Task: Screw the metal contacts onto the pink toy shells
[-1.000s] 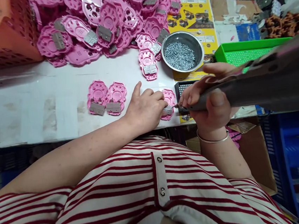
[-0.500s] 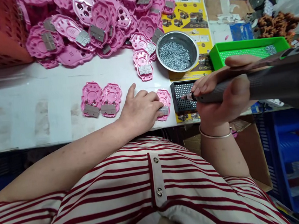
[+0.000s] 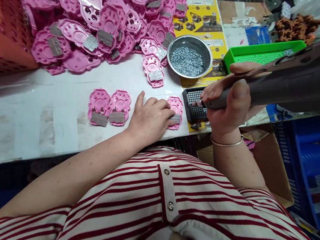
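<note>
My right hand (image 3: 228,98) is wrapped round a dark grey electric screwdriver (image 3: 281,85). Its bit points left, over a black perforated screw tray (image 3: 188,106). My left hand (image 3: 151,117) presses its fingertips on a pink plastic part (image 3: 175,105) with a grey metal plate, holding it against the table just left of the tray. Two more pink parts with grey plates (image 3: 99,105) lie side by side to the left of that hand. Beyond the tray stands a round metal bowl (image 3: 209,60) of small screws.
A heap of pink parts (image 3: 108,25) fills the back of the white table (image 3: 34,105), beside an orange perforated basket (image 3: 5,40). At the right are a green tray (image 3: 229,57) and brown figures (image 3: 292,28). Below the table edge stand a cardboard box (image 3: 268,162) and blue crates (image 3: 316,154).
My right hand and the screwdriver have shifted slightly left, bringing the bit further over the black tray. My left hand stays on the pink part.
</note>
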### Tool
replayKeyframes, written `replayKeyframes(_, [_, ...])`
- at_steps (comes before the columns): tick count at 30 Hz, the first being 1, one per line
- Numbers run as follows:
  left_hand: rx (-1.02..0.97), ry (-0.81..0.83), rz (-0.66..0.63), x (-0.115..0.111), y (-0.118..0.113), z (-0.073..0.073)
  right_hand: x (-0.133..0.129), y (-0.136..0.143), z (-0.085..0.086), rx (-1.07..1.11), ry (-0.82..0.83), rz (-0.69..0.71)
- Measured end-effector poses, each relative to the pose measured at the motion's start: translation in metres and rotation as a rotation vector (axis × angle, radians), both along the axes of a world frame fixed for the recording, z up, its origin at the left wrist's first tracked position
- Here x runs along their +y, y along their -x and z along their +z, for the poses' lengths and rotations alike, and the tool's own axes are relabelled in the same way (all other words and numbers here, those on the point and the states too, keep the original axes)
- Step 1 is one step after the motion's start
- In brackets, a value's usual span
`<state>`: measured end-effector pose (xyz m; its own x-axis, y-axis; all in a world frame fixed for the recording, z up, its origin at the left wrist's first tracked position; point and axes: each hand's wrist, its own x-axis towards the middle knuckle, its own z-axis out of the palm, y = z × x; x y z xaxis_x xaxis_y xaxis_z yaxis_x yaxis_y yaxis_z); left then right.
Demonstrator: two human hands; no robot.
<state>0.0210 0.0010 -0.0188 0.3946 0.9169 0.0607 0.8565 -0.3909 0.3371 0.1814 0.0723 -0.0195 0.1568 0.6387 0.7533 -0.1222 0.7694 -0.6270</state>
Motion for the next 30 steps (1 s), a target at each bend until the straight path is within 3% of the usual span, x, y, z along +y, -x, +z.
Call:
replayKeyframes(4, [-0.008, 0.014, 0.000, 0.000, 0.000, -0.001, 0.003, 0.000, -0.001, -0.036, -0.028, -0.055])
replayKeyframes(9, [-0.066, -0.012, 0.013, -0.001, 0.003, -0.002, -0.006, 0.000, 0.020, 0.032, -0.103, -0.007])
replayKeyframes(15, [-0.265, -0.177, -0.037, 0.005, -0.002, 0.002, -0.035, -0.007, 0.051, 0.085, 0.040, 0.253])
replayKeyframes(17, [-0.299, -0.209, -0.091, 0.008, -0.007, 0.004, -0.045, -0.008, 0.062, 0.070, 0.069, 0.285])
replayKeyframes(22, [-0.346, -0.203, -0.123, 0.009, -0.014, 0.006, -0.070, -0.010, 0.089, 0.030, 0.422, 0.255])
replayKeyframes(27, [-0.410, -0.157, -0.102, 0.005, -0.013, 0.005, -0.078, -0.012, 0.095, 0.032, 0.506, 0.270])
replayKeyframes(30, [-0.452, -0.153, -0.098, 0.003, -0.012, 0.003, -0.076, -0.010, 0.092, 0.046, 0.477, 0.282])
